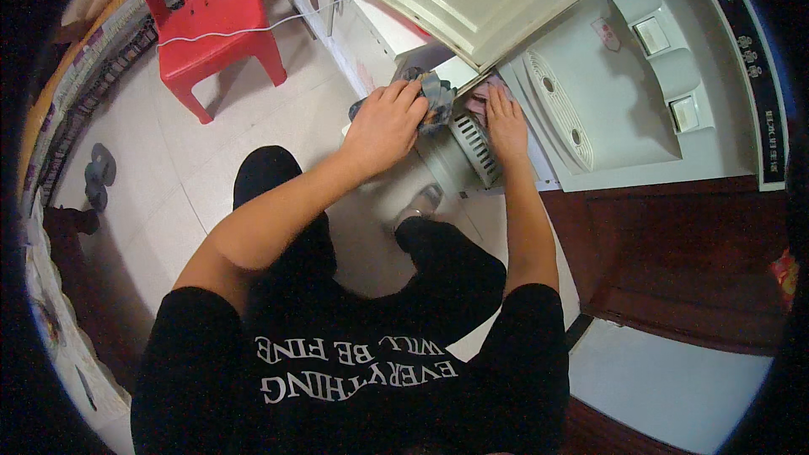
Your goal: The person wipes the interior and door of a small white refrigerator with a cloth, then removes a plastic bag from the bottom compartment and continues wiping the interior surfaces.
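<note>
My left hand [387,125] is closed around a bunched grey patterned cloth [435,101], beside the lower edge of an open cream panel door [499,3]. Lower down and to the right, my right hand [507,119] lies with straight fingers over a pink cloth [481,93]. Whether it grips that cloth is hidden. Between my hands is a white slotted panel [475,146], at the lower part of a white water dispenser [644,158]. The dispenser's front has two taps and a ribbed drip tray [559,110].
A red plastic chair [212,31] stands at the upper left, with a white cable [253,30] across it. A white cabinet [354,31] is behind my left hand. Dark slippers [100,177] lie on the tiled floor. Dark red wooden furniture [663,259] is at the right.
</note>
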